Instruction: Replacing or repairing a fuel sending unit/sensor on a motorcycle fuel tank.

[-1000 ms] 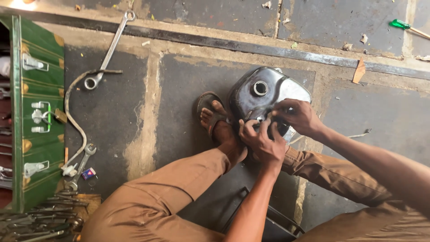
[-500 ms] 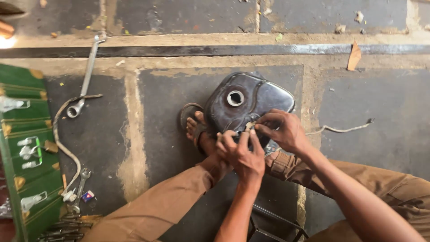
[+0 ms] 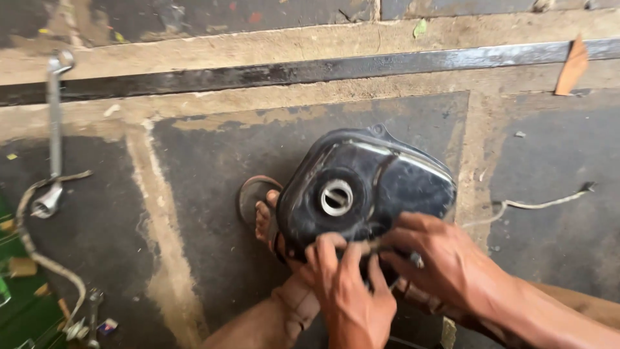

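Observation:
A black, shiny metal tank with a round silver filler opening lies on the stone floor, propped against my sandalled foot. My left hand presses on the tank's near edge, fingers curled over something small I cannot make out. Close beside it, my right hand grips the same near edge, a small metal part showing between its fingers.
A long silver spanner lies at the left, with a bent cable below it. A green toolbox edge sits at the lower left. A thin wire trails at the right. A dark metal strip crosses the floor.
The view has moved in closer and shifted right, so the tank fills more of the frame and the green toolbox has slid nearly out. Both hands stay at the tank's near edge.

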